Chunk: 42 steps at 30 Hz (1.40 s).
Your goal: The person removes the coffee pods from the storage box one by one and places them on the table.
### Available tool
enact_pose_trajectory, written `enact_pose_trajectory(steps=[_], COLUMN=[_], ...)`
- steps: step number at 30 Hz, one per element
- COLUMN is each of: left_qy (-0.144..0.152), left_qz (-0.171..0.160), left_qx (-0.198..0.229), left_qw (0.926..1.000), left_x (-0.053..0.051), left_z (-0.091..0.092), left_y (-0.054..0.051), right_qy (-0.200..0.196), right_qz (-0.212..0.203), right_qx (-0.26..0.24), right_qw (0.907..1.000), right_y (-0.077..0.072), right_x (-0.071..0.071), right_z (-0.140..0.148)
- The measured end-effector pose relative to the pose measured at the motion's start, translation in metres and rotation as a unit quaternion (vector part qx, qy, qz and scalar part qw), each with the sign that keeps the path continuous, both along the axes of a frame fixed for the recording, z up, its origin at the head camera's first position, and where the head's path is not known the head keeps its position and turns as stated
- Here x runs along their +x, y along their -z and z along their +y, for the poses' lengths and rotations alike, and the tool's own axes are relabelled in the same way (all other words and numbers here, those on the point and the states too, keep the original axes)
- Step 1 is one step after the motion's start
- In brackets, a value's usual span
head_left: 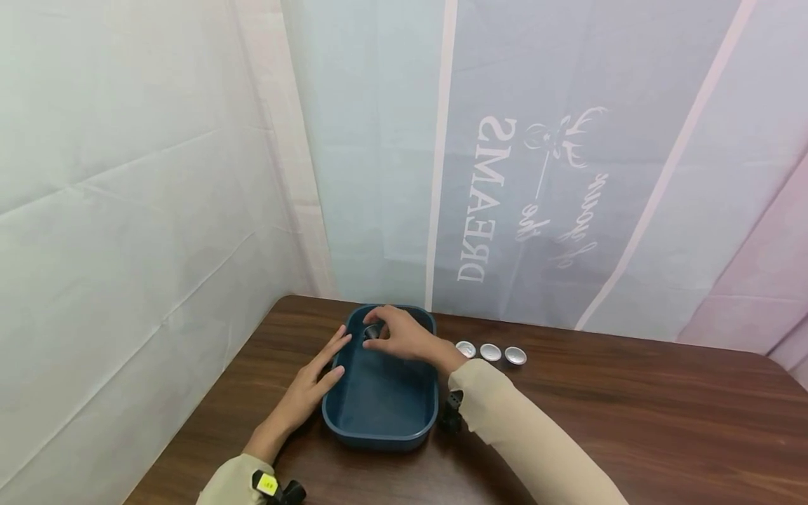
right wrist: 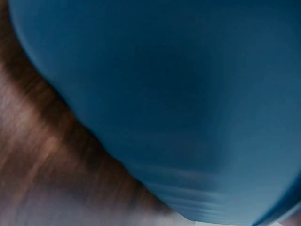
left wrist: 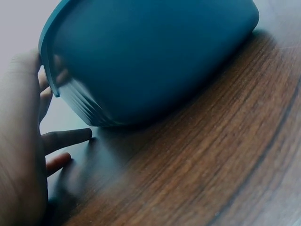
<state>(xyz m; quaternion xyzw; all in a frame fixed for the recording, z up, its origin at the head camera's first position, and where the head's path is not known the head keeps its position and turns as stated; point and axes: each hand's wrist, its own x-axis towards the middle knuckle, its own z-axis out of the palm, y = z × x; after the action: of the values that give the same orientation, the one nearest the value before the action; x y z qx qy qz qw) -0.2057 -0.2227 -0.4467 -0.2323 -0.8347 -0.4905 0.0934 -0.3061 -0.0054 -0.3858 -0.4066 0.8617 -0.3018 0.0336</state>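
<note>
A deep blue rectangular plastic bin (head_left: 381,400) stands on the wooden table. My left hand (head_left: 309,386) rests along its left rim with the fingers extended. The left wrist view shows this hand (left wrist: 21,141) at the bin's outer wall (left wrist: 141,56), some fingers lower near the table. My right hand (head_left: 404,335) reaches over the right rim into the far part of the bin. Between thumb and fingers it pinches a small dark round object (head_left: 371,332), partly covered by the fingers; its kind is unclear. The right wrist view is filled by the bin's outer wall (right wrist: 164,94), with the hand out of sight.
Several small silver round pieces, a left one (head_left: 466,349), a middle one (head_left: 490,352) and a right one (head_left: 515,355), lie in a row right of the bin. The brown table (head_left: 631,407) extends right. A printed curtain (head_left: 536,210) hangs behind; white cloth (head_left: 158,245) hangs left.
</note>
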Motion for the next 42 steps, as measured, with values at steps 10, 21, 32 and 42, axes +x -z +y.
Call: enact_pose_trajectory(steps=[10, 21, 32, 42], left_qy=[-0.001, -0.006, -0.005, -0.005], left_qz=[0.004, 0.004, 0.000, 0.007], left_qx=[-0.004, -0.005, 0.000, -0.002], left_qw=[1.0000, 1.0000, 1.0000, 1.0000], left_x=[0.000, 0.000, 0.002, 0.000], left_z=[0.002, 0.001, 0.001, -0.001], left_y=[0.000, 0.000, 0.000, 0.000], right_qy=[0.045, 0.035, -0.008, -0.036], right_qz=[0.005, 0.002, -0.048, -0.037], right_qx=[0.021, 0.020, 0.036, 0.060], right_qw=[0.9988, 0.9992, 0.9982, 0.9969], right_y=[0.007, 0.009, 0.011, 0.010], right_x=[0.001, -0.002, 0.000, -0.001], right_z=[-0.005, -0.006, -0.006, -0.007])
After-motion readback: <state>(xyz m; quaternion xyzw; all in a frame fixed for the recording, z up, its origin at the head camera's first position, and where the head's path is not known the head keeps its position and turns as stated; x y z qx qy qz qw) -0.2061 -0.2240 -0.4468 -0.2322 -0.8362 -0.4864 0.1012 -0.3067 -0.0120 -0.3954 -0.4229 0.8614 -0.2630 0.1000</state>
